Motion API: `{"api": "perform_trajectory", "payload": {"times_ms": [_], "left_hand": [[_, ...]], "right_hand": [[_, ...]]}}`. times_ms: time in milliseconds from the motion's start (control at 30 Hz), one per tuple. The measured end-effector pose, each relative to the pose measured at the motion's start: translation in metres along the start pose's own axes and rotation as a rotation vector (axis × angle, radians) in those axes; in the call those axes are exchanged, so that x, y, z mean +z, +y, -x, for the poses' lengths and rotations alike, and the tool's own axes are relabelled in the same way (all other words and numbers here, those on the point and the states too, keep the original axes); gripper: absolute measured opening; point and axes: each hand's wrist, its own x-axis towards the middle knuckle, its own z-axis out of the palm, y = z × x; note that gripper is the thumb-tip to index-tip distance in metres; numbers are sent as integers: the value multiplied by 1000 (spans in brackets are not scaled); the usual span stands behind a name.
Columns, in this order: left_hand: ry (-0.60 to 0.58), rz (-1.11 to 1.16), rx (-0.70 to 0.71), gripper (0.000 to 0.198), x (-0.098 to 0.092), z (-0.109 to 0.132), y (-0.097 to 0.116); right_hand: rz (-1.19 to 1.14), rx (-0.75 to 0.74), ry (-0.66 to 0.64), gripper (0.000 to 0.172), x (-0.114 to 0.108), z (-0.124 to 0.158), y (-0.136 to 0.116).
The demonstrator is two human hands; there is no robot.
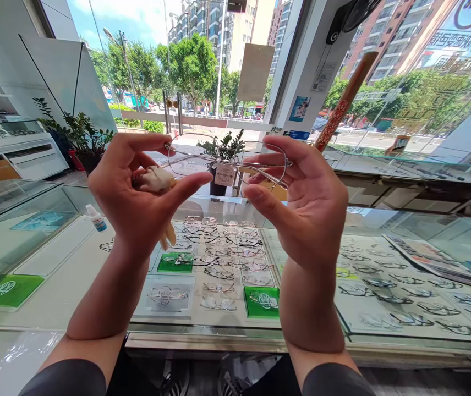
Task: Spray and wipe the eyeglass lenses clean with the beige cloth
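Observation:
A pair of thin metal-rimmed eyeglasses (192, 159) is held up at chest height between my two hands, its clear lenses facing the window. My left hand (130, 181) pinches one outer end of the frame, the thumb stretched below the lens. Tucked in the same palm is a crumpled cream cloth (157, 179), with a tail hanging under the hand. My right hand (305, 192) grips the other end near the hinge, fingers behind the lens and thumb below. The folded temples cross behind the lenses. Under both hands runs a glass display counter (235, 329).
Rows of eyeglasses (218, 272) lie in the counter, with green cards (262, 302) among them. A small spray bottle (96, 218) stands on the glass at left. To the right lies a magazine (429, 256). Potted plants (87, 137) stand before the window.

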Motion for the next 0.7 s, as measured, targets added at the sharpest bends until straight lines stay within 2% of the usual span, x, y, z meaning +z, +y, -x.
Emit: {"api": "perform_trajectory", "payload": {"times_ms": [233,500,700], "left_hand": [[-58,-2,-35,49,1,1,-3],[-119,46,-91,50,4,2,-9],[-161,79,-103,51,6,3,-13]], "right_hand": [[48,-23,16,52,1,0,2],[-10,46,74,44,3,0,-10],[-32,75,83,44,3,0,-12]]}}
